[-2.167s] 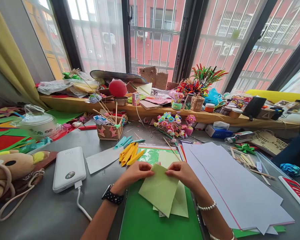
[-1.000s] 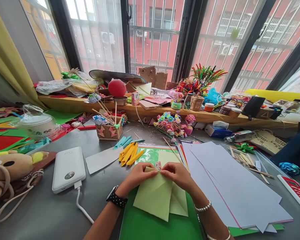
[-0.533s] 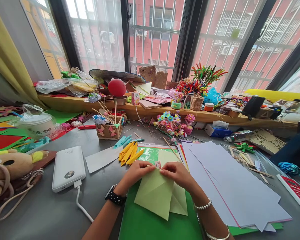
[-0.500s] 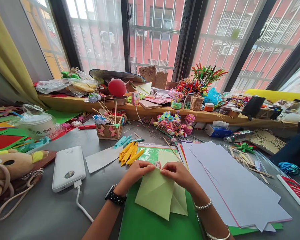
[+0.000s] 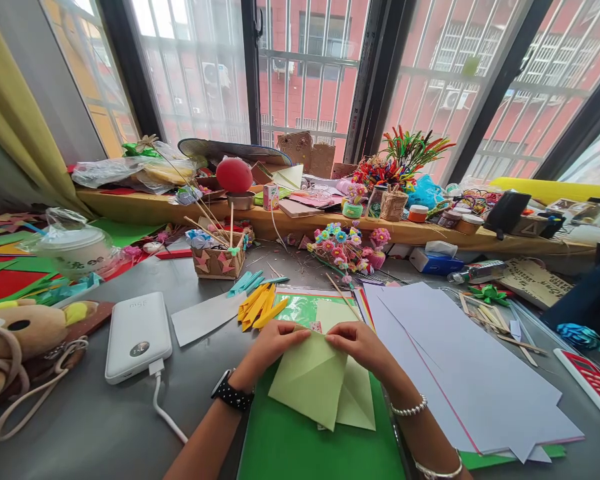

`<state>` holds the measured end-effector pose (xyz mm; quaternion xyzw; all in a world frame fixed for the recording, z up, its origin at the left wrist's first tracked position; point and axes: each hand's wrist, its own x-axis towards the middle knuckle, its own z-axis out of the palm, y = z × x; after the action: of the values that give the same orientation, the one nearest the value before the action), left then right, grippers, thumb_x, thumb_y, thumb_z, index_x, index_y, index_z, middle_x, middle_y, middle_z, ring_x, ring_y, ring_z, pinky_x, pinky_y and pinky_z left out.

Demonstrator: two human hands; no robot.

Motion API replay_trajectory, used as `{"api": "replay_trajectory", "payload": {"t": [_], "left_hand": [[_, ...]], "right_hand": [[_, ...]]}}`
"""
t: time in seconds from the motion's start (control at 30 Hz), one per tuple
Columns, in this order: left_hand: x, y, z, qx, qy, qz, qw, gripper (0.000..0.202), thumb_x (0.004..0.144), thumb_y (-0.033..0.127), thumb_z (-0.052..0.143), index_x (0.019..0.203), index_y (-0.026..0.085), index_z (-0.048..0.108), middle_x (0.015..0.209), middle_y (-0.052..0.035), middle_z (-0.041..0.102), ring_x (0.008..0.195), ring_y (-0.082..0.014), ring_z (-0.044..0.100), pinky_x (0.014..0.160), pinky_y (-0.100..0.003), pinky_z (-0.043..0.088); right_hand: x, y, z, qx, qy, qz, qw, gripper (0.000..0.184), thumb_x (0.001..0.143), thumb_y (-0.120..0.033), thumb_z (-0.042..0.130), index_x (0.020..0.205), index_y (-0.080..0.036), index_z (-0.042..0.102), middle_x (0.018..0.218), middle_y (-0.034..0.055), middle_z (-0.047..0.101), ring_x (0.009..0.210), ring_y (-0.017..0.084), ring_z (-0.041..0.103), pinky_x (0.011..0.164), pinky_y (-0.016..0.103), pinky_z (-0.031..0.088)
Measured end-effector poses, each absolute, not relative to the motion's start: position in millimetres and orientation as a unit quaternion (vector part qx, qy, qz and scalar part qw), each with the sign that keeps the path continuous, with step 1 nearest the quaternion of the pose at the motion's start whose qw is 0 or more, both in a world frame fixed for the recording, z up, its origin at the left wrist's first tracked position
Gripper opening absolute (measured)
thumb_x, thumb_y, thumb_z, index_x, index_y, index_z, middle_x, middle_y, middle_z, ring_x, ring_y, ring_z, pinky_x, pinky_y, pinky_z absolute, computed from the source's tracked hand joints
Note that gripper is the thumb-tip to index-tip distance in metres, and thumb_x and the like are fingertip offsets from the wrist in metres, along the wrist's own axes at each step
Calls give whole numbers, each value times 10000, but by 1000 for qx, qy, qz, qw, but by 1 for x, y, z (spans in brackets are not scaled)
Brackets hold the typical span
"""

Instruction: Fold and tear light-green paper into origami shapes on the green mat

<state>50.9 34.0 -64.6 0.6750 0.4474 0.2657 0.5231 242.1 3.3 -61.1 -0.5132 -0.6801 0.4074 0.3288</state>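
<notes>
A light green sheet of paper (image 5: 310, 383), creased along a diagonal, hangs tilted above a bright green card (image 5: 300, 447) on the grey table. My left hand (image 5: 273, 343), with a black watch on its wrist, pinches the sheet's top edge. My right hand (image 5: 360, 345), wearing a bead bracelet, pinches the same edge just to the right; the fingertips almost meet. More light green sheets (image 5: 359, 403) lie under the held one.
White paper sheets (image 5: 460, 367) spread on the right. A white power bank (image 5: 137, 335) with a cable lies left, yellow paper strips (image 5: 259, 308) just beyond my hands, a plush toy (image 5: 23, 337) at far left. The window ledge (image 5: 300, 223) is crowded with craft items.
The sheet was held wider apart at first; my hands then came together at its top edge, and a diagonal crease now shows. Since half a second ago it has barely lifted.
</notes>
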Motion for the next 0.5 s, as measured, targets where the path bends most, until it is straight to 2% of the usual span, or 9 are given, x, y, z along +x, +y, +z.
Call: {"api": "replay_trajectory", "payload": {"t": [0.13, 0.27, 0.37, 0.5], "left_hand": [[47, 36, -61, 656, 472, 294, 510, 370, 638, 471, 532, 598, 108, 595, 532, 12, 441, 528, -105, 371, 476, -224, 255], [48, 36, -61, 666, 455, 310, 503, 350, 663, 453, 522, 582, 116, 571, 554, 14, 436, 547, -102, 368, 489, -223, 263], [50, 35, -64, 664, 451, 312, 509, 364, 663, 467, 526, 588, 113, 569, 559, 10, 457, 550, -104, 386, 494, -222, 280], [53, 34, -67, 652, 440, 293, 544, 378, 642, 471, 554, 702, 101, 607, 645, -24, 553, 595, -126, 461, 517, -219, 329]], "right_hand": [[252, 4, -58, -519, -639, 455, 339, 255, 685, -357, 534, 695, -120, 628, 571, 20, 591, 531, 122, 551, 527, 230, 447], [260, 5, -57, -526, -624, 457, 354, 248, 688, -349, 534, 693, -116, 620, 580, 28, 600, 561, 130, 569, 565, 246, 468], [257, 5, -57, -536, -638, 406, 374, 250, 702, -353, 521, 709, -125, 624, 641, 40, 620, 607, 141, 569, 578, 245, 455], [244, 3, -58, -524, -679, 365, 361, 245, 720, -358, 512, 763, -152, 637, 779, 49, 649, 729, 169, 573, 622, 243, 432]]}}
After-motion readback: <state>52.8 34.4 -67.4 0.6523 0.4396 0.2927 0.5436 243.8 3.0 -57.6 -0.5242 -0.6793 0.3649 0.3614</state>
